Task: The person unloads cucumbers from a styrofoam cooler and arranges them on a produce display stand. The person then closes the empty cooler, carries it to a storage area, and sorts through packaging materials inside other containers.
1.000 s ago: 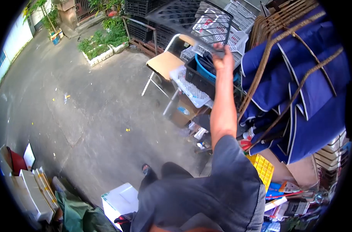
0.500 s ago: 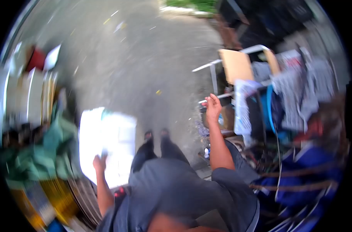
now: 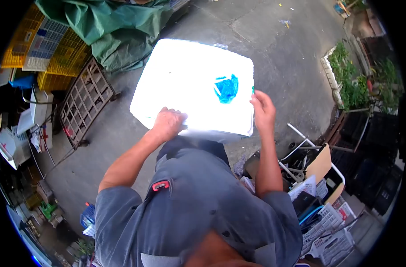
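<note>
A large white box (image 3: 185,80), so bright that its surface detail is washed out, is held in front of my body at waist height. It looks like foam, though I cannot be sure. Crumpled blue plastic (image 3: 226,88) shows in its right half; whether it lies inside or on top is unclear. My left hand (image 3: 169,122) is closed over the near edge, left of the middle. At the right side, my right hand (image 3: 264,109) grips the edge near the corner, its fingers partly hidden.
A metal grid cart (image 3: 87,100) stands on the left, below yellow crates (image 3: 67,53) and a green tarp (image 3: 118,31). Grey plastic baskets (image 3: 325,222) and a white metal frame (image 3: 338,171) are piled at right. A planter (image 3: 341,75) borders the concrete ground.
The white box has come from my left side to in front of me. My right hand, free before, is now on its edge. The view has turned, and blue plastic shows.
</note>
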`<action>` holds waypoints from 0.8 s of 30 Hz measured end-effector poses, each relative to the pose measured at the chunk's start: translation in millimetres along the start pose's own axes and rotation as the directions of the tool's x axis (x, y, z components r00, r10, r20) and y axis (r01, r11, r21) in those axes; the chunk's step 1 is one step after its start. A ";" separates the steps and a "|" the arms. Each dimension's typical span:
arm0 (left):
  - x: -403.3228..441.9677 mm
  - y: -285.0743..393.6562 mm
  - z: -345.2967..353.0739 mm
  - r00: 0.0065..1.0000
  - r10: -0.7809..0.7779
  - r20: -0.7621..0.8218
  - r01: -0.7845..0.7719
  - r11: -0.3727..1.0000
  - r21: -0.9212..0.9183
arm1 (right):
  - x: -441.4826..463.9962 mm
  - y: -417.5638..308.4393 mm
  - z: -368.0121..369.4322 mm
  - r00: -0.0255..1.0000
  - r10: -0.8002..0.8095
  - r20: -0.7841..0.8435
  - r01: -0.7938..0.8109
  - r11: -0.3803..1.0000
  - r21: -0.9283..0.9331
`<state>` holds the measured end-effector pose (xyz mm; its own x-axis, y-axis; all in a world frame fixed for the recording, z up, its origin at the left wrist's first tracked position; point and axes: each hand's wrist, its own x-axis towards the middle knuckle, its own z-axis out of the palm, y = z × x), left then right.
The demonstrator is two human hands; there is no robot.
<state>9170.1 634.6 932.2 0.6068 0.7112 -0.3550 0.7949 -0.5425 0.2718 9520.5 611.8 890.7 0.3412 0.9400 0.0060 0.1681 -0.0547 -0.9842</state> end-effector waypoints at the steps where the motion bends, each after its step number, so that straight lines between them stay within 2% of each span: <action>1: -9.7 1.4 -7.8 1.000 0.015 -0.013 -0.015 0.999 -0.037 | 16.0 -5.8 20.1 0.990 -0.053 0.130 0.068 0.991 -0.117; 2: -18.4 -1.1 -8.6 0.999 0.037 -0.034 -0.038 0.999 -0.035 | 32.4 -17.7 41.8 0.948 -0.086 0.307 0.175 0.945 -0.277; 3: -26.6 -8.1 -7.9 0.997 0.059 -0.056 -0.061 0.998 -0.033 | 43.8 -29.9 69.9 0.907 0.049 0.419 0.176 0.859 -0.482; 4: -33.2 -18.7 -7.1 0.994 0.070 -0.084 -0.073 0.997 -0.031 | 62.3 -4.3 98.7 0.858 0.108 0.503 0.298 0.692 -0.657; 5: -40.0 -29.5 -6.8 0.992 0.069 -0.110 -0.074 0.996 -0.046 | 73.8 11.4 128.3 0.796 0.291 0.531 0.338 0.514 -0.788; 6: -48.3 -35.3 -6.9 0.988 0.066 -0.137 -0.075 0.995 -0.060 | 77.1 23.4 151.0 0.729 0.465 0.502 0.399 0.307 -0.864; 9: -89.2 -14.4 -18.8 0.978 0.025 -0.205 -0.047 0.994 -0.099 | 55.4 53.4 156.6 0.734 0.469 0.492 0.578 -0.050 -0.815; 12: -113.7 -35.7 -16.9 0.956 -0.047 -0.290 0.004 0.989 -0.148 | 68.7 85.6 203.4 0.709 0.404 0.578 0.668 -0.123 -0.734; 13: -120.2 -42.3 -17.0 0.944 -0.089 -0.317 0.033 0.983 -0.179 | 72.4 83.1 223.1 0.677 0.404 0.616 0.724 -0.216 -0.655; 16: -152.7 -49.5 -4.3 0.898 -0.201 -0.392 0.104 0.962 -0.253 | 60.5 69.6 261.9 0.571 0.405 0.714 0.818 -0.356 -0.452; 19: -176.9 -56.9 8.8 0.842 -0.337 -0.422 0.210 0.924 -0.319 | 68.5 57.6 317.3 0.449 0.428 0.784 0.888 -0.306 -0.342; 22: -182.7 -73.3 12.3 0.766 -0.478 -0.429 0.321 0.864 -0.388 | 72.8 47.7 386.1 0.351 0.550 0.758 0.936 -0.238 -0.260; 24: -185.1 -74.8 17.4 0.703 -0.570 -0.425 0.397 0.811 -0.430 | 69.6 42.6 428.6 0.294 0.473 0.830 0.952 -0.066 -0.299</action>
<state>8998.4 535.8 962.1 -0.0262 0.9994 -0.0241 0.8851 0.0344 0.4641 9155.0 819.3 773.4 -0.5881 0.5300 -0.6109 0.5907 0.7975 0.1233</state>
